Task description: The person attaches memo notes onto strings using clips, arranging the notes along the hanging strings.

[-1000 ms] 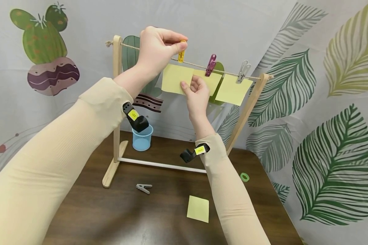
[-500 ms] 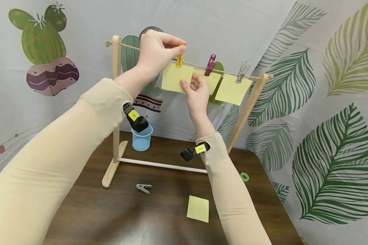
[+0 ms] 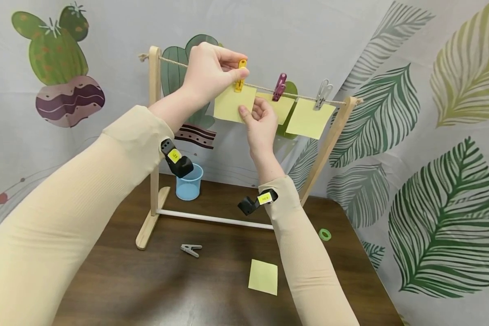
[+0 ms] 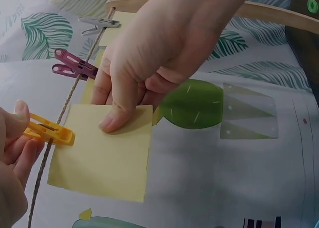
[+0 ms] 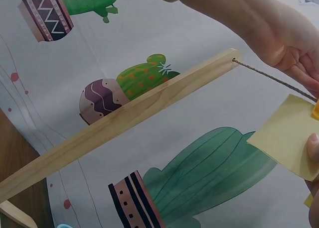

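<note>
My left hand (image 3: 212,70) pinches a yellow clothespin (image 4: 52,132) by its handles, between thumb and fingers. The clothespin's nose sits over the rope (image 4: 65,104) and the upper edge of a yellow paper square (image 4: 102,158). With thumb in front and fingers behind, my right hand (image 3: 262,124) holds the same paper near its right edge. To the right on the rope, a purple clothespin (image 3: 279,87) holds a second yellow paper (image 3: 283,111), partly behind my right hand. Beyond it a grey clothespin (image 3: 322,95) holds a third paper (image 3: 309,118).
The rope runs between two wooden posts (image 3: 155,131) joined by a white rod (image 3: 216,220). On the brown table (image 3: 155,290) are a light blue bucket (image 3: 188,185), a grey clothespin (image 3: 191,250), a yellow paper (image 3: 263,277) and a green ring (image 3: 324,234).
The left hand has lowered the yellow clothespin from above the paper's top edge onto the paper and rope. My right hand has stayed almost in place, holding the paper.
</note>
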`<control>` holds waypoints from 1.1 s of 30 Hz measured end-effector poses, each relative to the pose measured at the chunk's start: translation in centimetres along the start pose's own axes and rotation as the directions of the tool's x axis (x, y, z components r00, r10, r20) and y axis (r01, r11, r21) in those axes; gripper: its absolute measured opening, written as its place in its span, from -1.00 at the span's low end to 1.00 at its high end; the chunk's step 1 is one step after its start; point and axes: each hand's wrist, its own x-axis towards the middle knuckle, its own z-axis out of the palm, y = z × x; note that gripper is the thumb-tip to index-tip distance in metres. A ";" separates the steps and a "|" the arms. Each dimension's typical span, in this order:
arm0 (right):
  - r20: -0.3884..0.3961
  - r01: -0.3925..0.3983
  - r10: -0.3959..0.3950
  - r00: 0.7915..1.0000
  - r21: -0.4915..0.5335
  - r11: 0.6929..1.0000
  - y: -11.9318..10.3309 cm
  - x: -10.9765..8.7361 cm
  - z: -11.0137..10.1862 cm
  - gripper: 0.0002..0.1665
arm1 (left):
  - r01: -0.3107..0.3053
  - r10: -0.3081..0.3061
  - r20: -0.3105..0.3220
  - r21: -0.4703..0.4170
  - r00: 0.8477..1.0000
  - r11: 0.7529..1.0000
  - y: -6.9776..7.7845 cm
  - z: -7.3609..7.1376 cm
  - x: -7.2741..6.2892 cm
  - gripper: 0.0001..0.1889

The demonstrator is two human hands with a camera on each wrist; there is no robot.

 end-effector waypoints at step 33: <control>0.110 -0.028 0.022 0.994 0.052 0.998 3.0 -2.1 -0.7 -0.73 | -0.037 0.032 -0.037 -0.149 0.999 0.988 -2.2 -0.6 -2.9 -0.68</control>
